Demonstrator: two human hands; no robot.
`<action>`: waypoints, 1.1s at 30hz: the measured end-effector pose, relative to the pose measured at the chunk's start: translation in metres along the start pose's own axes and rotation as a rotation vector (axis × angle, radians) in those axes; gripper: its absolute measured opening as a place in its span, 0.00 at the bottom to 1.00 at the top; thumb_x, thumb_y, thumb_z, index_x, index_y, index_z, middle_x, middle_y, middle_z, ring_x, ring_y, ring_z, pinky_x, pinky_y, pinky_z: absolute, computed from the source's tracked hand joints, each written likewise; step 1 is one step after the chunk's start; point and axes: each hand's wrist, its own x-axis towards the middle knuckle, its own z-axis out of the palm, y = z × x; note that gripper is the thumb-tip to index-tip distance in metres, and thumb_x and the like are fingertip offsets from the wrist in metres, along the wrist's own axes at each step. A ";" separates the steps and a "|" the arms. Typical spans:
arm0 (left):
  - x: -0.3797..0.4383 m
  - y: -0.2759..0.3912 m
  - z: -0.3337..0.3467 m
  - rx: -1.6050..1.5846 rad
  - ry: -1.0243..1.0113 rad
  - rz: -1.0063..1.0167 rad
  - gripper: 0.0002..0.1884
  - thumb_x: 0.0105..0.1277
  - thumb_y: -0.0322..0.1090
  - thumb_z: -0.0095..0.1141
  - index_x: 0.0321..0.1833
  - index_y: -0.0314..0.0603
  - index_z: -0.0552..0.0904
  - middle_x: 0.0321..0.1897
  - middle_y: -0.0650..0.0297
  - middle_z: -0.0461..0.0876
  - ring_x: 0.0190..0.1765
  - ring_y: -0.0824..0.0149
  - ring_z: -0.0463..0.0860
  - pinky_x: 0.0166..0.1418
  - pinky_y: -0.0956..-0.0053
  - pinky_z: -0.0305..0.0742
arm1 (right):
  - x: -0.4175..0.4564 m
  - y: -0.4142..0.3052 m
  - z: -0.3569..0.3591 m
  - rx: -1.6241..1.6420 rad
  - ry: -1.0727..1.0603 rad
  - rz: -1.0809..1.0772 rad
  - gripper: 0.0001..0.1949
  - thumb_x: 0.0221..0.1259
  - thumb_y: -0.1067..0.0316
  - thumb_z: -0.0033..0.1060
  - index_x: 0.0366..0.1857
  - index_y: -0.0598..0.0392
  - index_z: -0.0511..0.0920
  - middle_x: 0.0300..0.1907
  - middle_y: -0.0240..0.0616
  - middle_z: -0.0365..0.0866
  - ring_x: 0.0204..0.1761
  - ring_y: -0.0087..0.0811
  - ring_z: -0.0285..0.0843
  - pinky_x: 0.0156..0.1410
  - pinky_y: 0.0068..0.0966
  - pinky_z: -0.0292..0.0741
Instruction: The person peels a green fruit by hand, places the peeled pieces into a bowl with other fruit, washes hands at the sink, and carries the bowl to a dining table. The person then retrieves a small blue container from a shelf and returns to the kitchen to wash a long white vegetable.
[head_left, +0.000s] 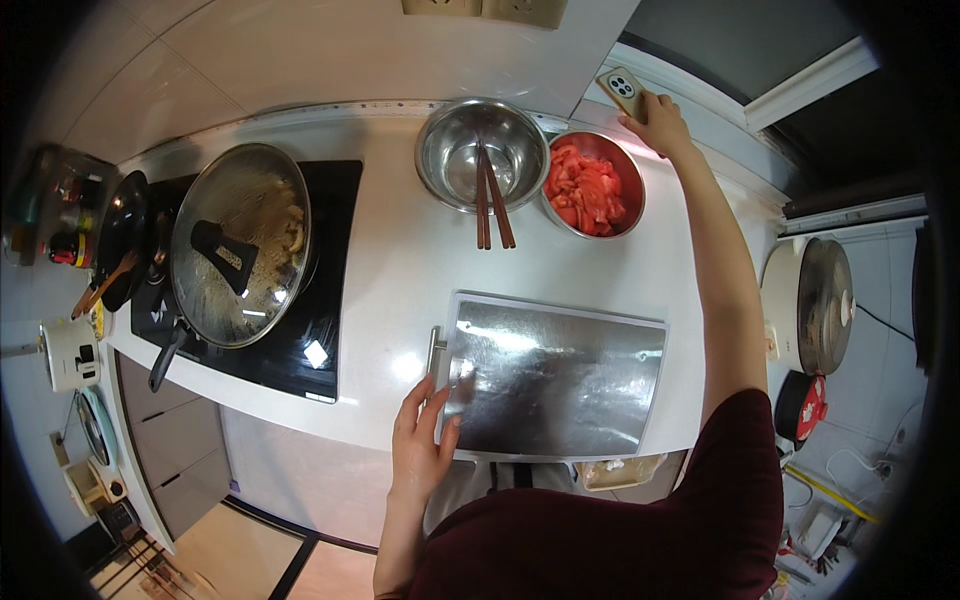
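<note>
At the far right of the counter, by the window ledge, my right hand (661, 126) grips a gold smartphone (621, 85), its round camera block facing up. My left hand (421, 442) is at the counter's front edge with its fingers apart, beside the left side of a shiny metal cutting board (555, 375). Whether its fingertips touch the board is unclear. A metal handle (433, 346) projects from the board's left side. Behind the board stands a steel bowl (442, 176) with brown chopsticks (491, 206) resting in it. Touching or nearly touching it, a second steel bowl (639, 187) holds cut tomatoes (585, 191).
A pan under a domed glass lid (255, 180) sits on the black cooktop (330, 300), its handle (169, 356) jutting over the front edge. Left of it are a black wok (124, 232) and a wooden utensil (109, 285). A lidded cooker (821, 307) stands at right.
</note>
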 end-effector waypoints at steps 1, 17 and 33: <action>-0.001 0.001 0.001 0.008 0.003 -0.007 0.19 0.66 0.32 0.61 0.59 0.38 0.79 0.65 0.49 0.72 0.63 0.48 0.76 0.63 0.59 0.73 | 0.000 0.005 0.000 0.014 -0.006 -0.043 0.39 0.55 0.36 0.64 0.65 0.53 0.70 0.60 0.51 0.73 0.62 0.53 0.72 0.63 0.47 0.74; -0.072 -0.023 -0.045 0.023 0.157 -0.031 0.20 0.62 0.31 0.63 0.58 0.43 0.80 0.64 0.53 0.73 0.61 0.50 0.77 0.61 0.61 0.75 | -0.098 0.026 -0.030 0.934 -0.117 -0.028 0.31 0.72 0.43 0.50 0.70 0.52 0.66 0.59 0.36 0.72 0.54 0.28 0.72 0.57 0.24 0.70; -0.403 -0.200 -0.242 0.107 0.608 -0.236 0.17 0.65 0.34 0.61 0.57 0.43 0.80 0.63 0.52 0.74 0.61 0.50 0.77 0.61 0.60 0.75 | -0.462 -0.558 -0.102 1.560 -1.066 -0.208 0.26 0.74 0.46 0.47 0.62 0.57 0.69 0.53 0.45 0.81 0.46 0.31 0.83 0.51 0.28 0.81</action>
